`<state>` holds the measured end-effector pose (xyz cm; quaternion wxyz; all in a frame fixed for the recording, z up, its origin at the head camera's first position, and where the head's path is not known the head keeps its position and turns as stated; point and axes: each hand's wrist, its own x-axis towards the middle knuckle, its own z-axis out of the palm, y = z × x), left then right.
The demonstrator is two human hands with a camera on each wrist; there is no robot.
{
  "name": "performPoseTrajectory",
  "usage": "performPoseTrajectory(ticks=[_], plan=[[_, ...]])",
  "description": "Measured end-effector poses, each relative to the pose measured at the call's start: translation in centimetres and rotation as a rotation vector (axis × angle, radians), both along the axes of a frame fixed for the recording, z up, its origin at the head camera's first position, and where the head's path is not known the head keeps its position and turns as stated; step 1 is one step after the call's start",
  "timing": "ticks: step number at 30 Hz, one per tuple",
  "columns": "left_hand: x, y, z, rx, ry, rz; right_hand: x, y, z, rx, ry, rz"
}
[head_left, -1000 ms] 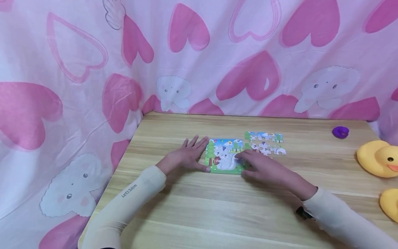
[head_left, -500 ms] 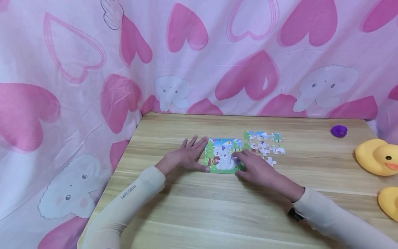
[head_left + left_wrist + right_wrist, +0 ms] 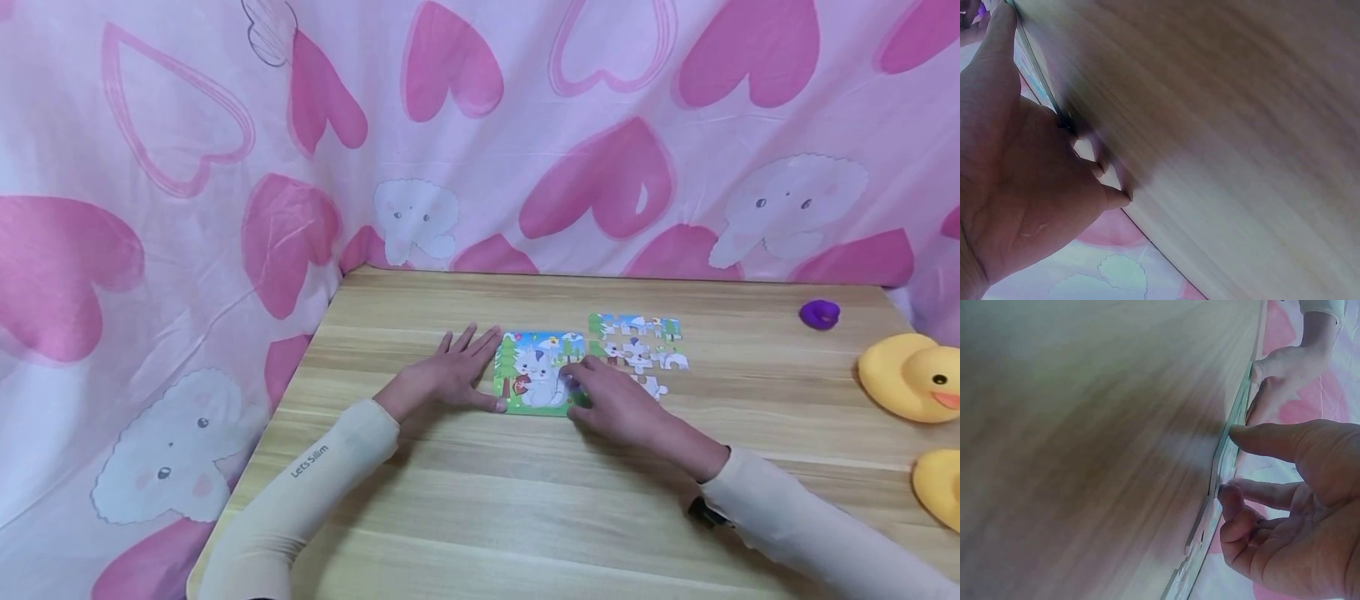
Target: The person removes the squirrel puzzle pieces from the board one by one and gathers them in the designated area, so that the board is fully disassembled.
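Note:
A square picture board (image 3: 534, 367) with a white squirrel and green trees lies on the table. My left hand (image 3: 453, 375) rests flat at its left edge, fingers spread toward the back and thumb at the near left corner. At the near right corner, my right hand (image 3: 618, 400) has its thumb on the board's near edge and bent fingers over the right side. In the right wrist view, the right thumb (image 3: 1266, 440) meets the board's thin edge (image 3: 1225, 440), with the other fingers curled beside it. Behind the right hand lie several jigsaw pieces (image 3: 637, 357), some partly hidden.
A small purple duck (image 3: 820, 314) sits at the back right of the wooden table (image 3: 450, 517). Two yellow rubber ducks (image 3: 903, 379) stand along the right side, the nearer one cut off by the frame. A pink heart-print curtain (image 3: 450, 150) hangs behind and to the left.
My right hand has shifted slightly left onto the board's right side, uncovering a jigsaw piece behind it. My left hand stays in place. Over the last half second little has moved.

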<state>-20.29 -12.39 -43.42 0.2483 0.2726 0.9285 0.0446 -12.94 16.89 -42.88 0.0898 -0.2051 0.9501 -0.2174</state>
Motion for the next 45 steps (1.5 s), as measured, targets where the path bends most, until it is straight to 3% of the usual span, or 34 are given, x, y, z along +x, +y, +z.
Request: performPoseTrajectory(ticks=[20, 26, 36, 45], plan=[[0.0, 0.3, 0.0, -0.002, 0.0, -0.004, -1.0, 0.4, 0.4, -0.064, -0.073, -0.017], [0.1, 0.3, 0.0, 0.001, -0.003, 0.01, -1.2, 0.5, 0.3, -0.073, -0.058, 0.018], [0.2, 0.3, 0.0, -0.012, 0.012, 0.002, -1.2, 0.8, 0.6, -0.091, -0.059, -0.004], [0.3, 0.0, 0.0, -0.009, 0.012, 0.004, -1.4, 2.9, 0.9, -0.133, 0.024, 0.001]])
